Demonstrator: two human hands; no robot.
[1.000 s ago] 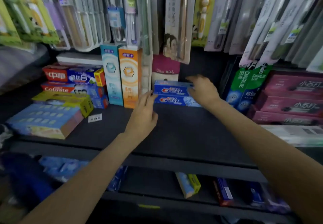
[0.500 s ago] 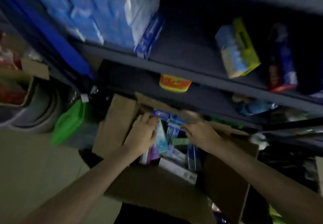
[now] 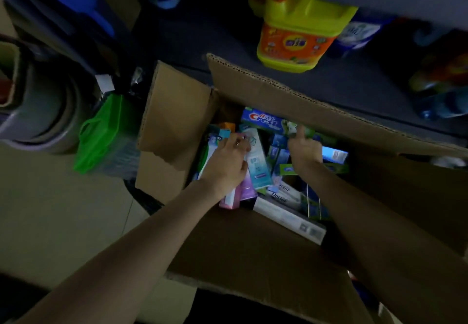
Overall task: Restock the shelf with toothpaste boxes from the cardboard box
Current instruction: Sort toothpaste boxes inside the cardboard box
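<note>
Left hand [image 3: 229, 164]: inside the cardboard box [image 3: 243, 245], fingers curled over the top of a pale teal-and-white toothpaste box [image 3: 257, 161]; whether it truly grips that box I cannot tell.
Right hand [image 3: 304, 150]: also inside the carton, at about 1 o'clock from the left hand, thumb and fingers pinching the green end of the Crest toothpaste box [image 3: 268, 121].
Near flap: the carton's closest flap lies open toward the camera, both forearms crossing over it.
Readable at the near side: a white box printed "Doctor" [image 3: 288, 194], beside a long white box with a barcode panel [image 3: 291, 220].
Other contents: a pink box [image 3: 231, 201] under the left wrist; blue and green boxes jumbled at 3 o'clock, print too small to read.
Readable at the far side: "Crest" in red and blue on a blue carton lying along the far wall.
In the way: the tall far flap [image 3: 316, 106] stands up and hides the shelf edge behind it.
Left, 9 o'clock: green bag [image 3: 106, 133] on the floor, just beside the carton's side flap.
Far, 12 o'clock: yellow detergent jug [image 3: 298, 32] with an orange label on the dark bottom shelf [image 3: 354, 80]; label blurred.
</note>
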